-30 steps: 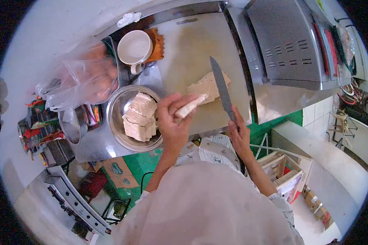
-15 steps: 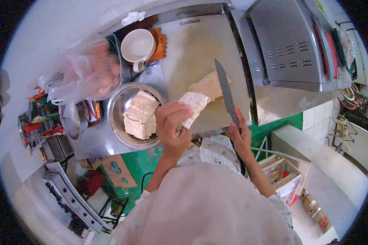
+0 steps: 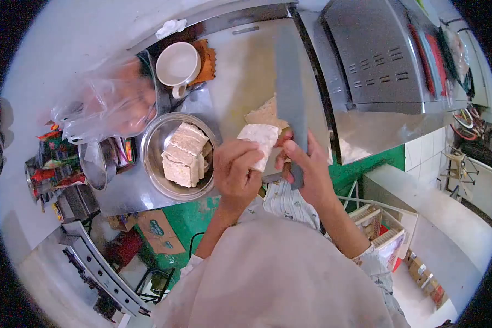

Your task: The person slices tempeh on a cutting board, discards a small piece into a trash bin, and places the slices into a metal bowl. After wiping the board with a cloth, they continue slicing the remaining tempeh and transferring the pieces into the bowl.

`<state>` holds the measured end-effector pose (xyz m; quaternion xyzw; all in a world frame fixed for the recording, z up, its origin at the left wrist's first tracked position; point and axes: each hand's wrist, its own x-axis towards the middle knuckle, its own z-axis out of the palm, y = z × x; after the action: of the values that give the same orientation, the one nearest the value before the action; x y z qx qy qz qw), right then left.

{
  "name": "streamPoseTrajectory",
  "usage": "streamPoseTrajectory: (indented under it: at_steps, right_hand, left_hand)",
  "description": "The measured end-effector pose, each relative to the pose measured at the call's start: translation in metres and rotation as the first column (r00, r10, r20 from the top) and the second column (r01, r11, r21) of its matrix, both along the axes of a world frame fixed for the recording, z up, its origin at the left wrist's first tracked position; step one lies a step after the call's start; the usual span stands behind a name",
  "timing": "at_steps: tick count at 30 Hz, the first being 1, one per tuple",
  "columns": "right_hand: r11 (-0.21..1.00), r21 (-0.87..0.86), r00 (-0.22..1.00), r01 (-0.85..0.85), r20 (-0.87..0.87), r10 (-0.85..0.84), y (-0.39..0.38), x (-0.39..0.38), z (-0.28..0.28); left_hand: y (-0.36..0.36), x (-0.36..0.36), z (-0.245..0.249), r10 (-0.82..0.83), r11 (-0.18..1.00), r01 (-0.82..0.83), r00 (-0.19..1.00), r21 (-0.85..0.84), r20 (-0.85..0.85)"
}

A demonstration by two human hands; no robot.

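Note:
In my left hand (image 3: 236, 172) is a pale slice of tempeh (image 3: 261, 138), pinched between thumb and fingers over the near edge of the cutting board (image 3: 240, 71). My right hand (image 3: 314, 174) is closed round a knife (image 3: 290, 76), its wide blade raised and blurred, reaching up across the board. The fingertips of that hand come close to the slice's right side. Behind the slice, another piece of tempeh (image 3: 264, 113) lies on the board, partly hidden by the blade. Left of my left hand, a steel bowl (image 3: 150, 174) holds several stacked tempeh slices (image 3: 181, 164).
A white mug (image 3: 176, 64) stands on an orange mat (image 3: 206, 59) behind the bowl. Farther left are a clear plastic bag (image 3: 101, 101) of round brownish things and a steel strainer-like vessel (image 3: 97, 164). A large metal appliance (image 3: 374, 60) stands right of the board.
My right hand has come left and closer to the slice, and the knife has turned more upright and nearer the camera. My left hand still holds the slice, in about the same place.

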<state>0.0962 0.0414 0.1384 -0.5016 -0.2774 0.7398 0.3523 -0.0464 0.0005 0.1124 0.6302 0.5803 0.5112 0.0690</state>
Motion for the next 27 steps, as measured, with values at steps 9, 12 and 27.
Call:
streamPoseTrajectory:
  at_steps: [9,12,27]
  right_hand:
    - [0.999,0.028,0.999,-0.033,0.023,0.032,0.024,-0.004,0.006]
    - [0.998,0.051,1.0,-0.024,-0.006,0.025,0.033,0.001,0.014]
    - [0.963,0.25,0.968,-0.1,0.247,0.036,0.036,0.0,0.016]
  left_hand:
    - [0.003,0.004,0.01,-0.114,0.993,0.106,0.981,-0.058,-0.155]
    - [0.007,0.003,0.021,-0.157,0.978,0.13,0.973,-0.161,-0.17]
    - [0.042,-0.013,0.009,0.368,0.696,0.619,0.127,-0.363,0.921]
